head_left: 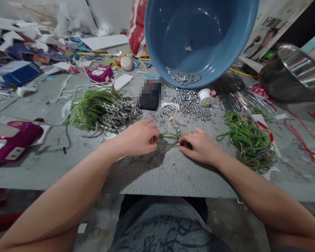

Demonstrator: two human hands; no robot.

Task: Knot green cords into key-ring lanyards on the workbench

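A green cord runs between my two hands, just above the grey table. My left hand is closed on its left end, fingers curled in. Thumb and fingers of my right hand pinch the cord's other end, and a ring shows on one finger. A second strand and a small dark piece lie by the right fingertips; what that piece is, I cannot make out. Left of my hands lies a bundle of green cords with metal nuts strung on them. Loose green and grey cord is heaped on the right.
A tilted blue basin holds hex nuts, with more nuts spilled below it. A white thread spool, a dark phone, a steel bowl and purple devices stand around. Scraps cover the back left.
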